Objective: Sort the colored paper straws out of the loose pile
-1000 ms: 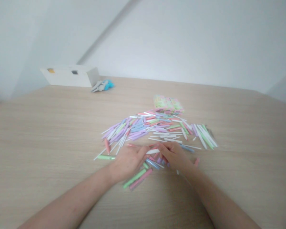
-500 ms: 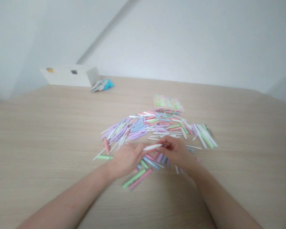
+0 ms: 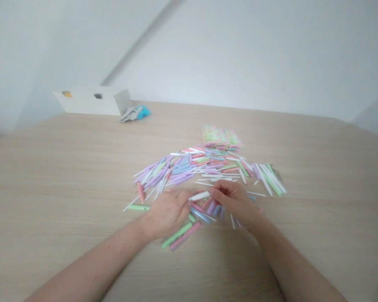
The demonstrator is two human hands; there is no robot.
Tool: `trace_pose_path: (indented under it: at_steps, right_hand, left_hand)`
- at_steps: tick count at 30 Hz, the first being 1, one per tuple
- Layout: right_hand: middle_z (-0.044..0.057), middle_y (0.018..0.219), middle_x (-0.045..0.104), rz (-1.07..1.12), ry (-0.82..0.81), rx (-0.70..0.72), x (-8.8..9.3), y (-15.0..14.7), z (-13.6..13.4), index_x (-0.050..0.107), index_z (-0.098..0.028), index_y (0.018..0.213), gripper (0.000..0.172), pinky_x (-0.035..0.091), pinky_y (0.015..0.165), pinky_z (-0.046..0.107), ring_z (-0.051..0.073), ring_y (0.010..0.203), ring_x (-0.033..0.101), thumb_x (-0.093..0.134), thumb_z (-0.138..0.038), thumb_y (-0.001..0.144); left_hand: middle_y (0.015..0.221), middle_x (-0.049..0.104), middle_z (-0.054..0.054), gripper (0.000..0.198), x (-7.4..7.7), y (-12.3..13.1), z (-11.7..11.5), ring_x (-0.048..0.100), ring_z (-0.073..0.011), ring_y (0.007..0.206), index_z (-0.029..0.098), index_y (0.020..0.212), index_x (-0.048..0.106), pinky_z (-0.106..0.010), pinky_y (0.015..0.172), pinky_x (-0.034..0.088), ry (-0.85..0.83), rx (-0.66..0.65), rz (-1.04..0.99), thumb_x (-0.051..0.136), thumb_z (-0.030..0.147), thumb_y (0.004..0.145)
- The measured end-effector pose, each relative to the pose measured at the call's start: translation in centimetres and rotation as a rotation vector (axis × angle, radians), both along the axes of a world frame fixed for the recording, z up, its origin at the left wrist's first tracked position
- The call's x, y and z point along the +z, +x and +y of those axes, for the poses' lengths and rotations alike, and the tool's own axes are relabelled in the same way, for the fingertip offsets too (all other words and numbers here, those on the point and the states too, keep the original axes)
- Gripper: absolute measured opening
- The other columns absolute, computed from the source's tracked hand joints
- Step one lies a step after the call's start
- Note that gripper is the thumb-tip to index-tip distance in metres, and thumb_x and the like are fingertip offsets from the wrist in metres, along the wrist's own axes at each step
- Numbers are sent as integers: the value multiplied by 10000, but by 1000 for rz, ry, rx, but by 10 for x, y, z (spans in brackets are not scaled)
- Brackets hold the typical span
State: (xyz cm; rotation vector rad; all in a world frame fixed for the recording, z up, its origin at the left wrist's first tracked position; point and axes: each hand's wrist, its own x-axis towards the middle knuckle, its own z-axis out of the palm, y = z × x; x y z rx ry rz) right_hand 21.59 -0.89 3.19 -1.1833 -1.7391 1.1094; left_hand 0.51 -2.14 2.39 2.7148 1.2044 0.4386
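Observation:
A slim white pen-like tube (image 3: 200, 196) is held lengthwise between my two hands, low over a scatter of pastel pieces. The fingers of my left hand (image 3: 170, 212) are closed at its left end, and their tips are mostly hidden. My right hand (image 3: 234, 201) pinches the other end between thumb and fingers. Just below the tube lie pink, purple and blue tubes (image 3: 201, 215). A green tube (image 3: 177, 235) and a pink tube (image 3: 185, 236) rest side by side, nearer to me.
Beyond my hands spreads a pile of pastel tubes and thin white sticks (image 3: 182, 167). A small group of white and green tubes (image 3: 269, 179) lies right. Behind stands a stack of printed packets (image 3: 222, 137). Far left are a white box (image 3: 91, 102) and a grey-and-blue crumpled item (image 3: 135, 113).
My right fingertips have closed further over the tube's right end, so less of it shows. My left hand has shifted only slightly. The scattered pieces look nearly unchanged.

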Motion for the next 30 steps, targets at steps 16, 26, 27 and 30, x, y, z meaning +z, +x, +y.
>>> trace_pose_path:
  at_steps: [16, 26, 27, 30]
  right_hand:
    - [-46, 477, 468, -92, 47, -42, -4, -5, -2, 498, -181, 588, 345, 321, 456, 203, 89, 463, 439, 508, -415, 841]
    - [-41, 376, 447, -88, -131, -95, -6, -11, -5, 646, -164, 601, 462, 265, 381, 206, 81, 345, 351, 439, -485, 862]
    - [-38, 370, 446, -84, -134, -101, -7, -11, -4, 625, -164, 559, 481, 270, 381, 206, 79, 340, 350, 440, -490, 861]
    - [-34, 362, 441, -95, -140, -126, -8, -11, -3, 585, -166, 506, 515, 270, 375, 208, 77, 333, 347, 434, -510, 858]
  left_hand:
    - [914, 650, -85, 255, -13, 1, 3, 616, -214, 841, 153, 1127, 501, -344, 744, 465, 16, -35, -52, 342, 234, 945]
    - [887, 659, -94, 328, -17, 4, 1, 617, -221, 805, 146, 1237, 460, -351, 691, 479, 162, -54, -96, 368, 213, 929]
    - [931, 661, -101, 343, -18, 4, 1, 615, -225, 829, 150, 1257, 445, -365, 714, 482, 157, -61, -98, 374, 215, 927]
    - [1016, 653, -115, 374, -21, 4, 1, 609, -232, 885, 156, 1288, 418, -391, 770, 483, 136, -73, -100, 390, 235, 923]
